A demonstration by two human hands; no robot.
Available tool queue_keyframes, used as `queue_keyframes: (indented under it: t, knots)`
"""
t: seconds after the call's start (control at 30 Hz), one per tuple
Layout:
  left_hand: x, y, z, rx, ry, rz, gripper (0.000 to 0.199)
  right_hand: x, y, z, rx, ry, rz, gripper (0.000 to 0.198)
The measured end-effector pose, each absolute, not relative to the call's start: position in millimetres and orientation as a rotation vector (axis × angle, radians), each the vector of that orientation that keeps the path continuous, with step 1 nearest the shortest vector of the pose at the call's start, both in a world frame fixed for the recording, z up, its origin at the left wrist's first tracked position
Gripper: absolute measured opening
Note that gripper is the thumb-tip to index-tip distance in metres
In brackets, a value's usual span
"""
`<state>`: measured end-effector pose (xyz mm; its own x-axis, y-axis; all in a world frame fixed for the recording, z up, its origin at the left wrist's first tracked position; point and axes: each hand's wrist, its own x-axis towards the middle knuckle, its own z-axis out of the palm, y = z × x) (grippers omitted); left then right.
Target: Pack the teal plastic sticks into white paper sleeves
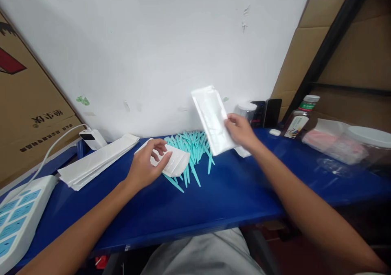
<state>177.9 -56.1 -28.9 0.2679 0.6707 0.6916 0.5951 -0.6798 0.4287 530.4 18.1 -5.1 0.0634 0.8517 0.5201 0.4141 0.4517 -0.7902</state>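
Grey cloth (198,254) nearest, I have the right hand (241,131) gripping a packet (211,114), best pinched lightly, right of the teal sticks (193,146), the left hand (146,165) loosely open leftward.

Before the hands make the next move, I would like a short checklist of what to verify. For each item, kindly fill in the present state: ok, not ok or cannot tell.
1. Right hand grips the raised white packet: ok, thumb and fingers hold its side edge.
2. Left hand is not closed on anything: ok, thumb and fingers stand apart.
3. Left hand touches the lower packet: cannot tell, the hand covers part of it.
4. Turquoise sticks lie in an even row: not ok, they are a loose heap pointing different ways.
5. Bottle is closed: ok, its white cap is on.
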Motion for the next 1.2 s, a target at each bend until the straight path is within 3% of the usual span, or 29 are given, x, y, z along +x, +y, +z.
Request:
queue_keyframes:
  t: [0.1,0.3,0.47,0.53,0.6,0.67,1.07,1.2]
  knots:
    - [160.5,-37.7,-31.2,2.511,1.396,1.250,0.026,590.5,46.0,-7.3,-1.421,-1.671,0.343,0.022]
    - [139.6,-13.2,-39.3,2.552,1.535,0.917,0.032,635.5,63.0,-30.6,-1.954,-1.787,0.149,0.022]
    - [129.0,-9.6,-36.7,2.617,1.538,0.730,0.042,596.9,43.3,-19.0,-1.815,-1.862,-0.215,0.026]
    - [125.6,-10.5,-34.4,2.633,1.471,0.596,0.063,567.9,28.0,-13.7,-1.695,-1.974,-0.027,0.028]
    - [123.6,-10.8,-33.8,2.649,1.390,0.448,0.093,537.1,13.1,-15.6,-1.670,-2.113,0.239,0.047]
    - [122.9,-9.3,-35.5,2.664,1.366,0.341,0.110,510.3,2.0,-23.6,-1.805,-2.252,0.352,0.060]
    - [111.8,0.1,-36.8,2.675,1.511,0.163,0.120,514.4,-4.6,-16.0,-1.885,-2.476,0.575,0.047]
    - [108.1,-3.0,-31.1,2.647,1.423,0.199,0.115,521.6,1.5,-17.6,-1.881,-2.420,0.533,0.032]
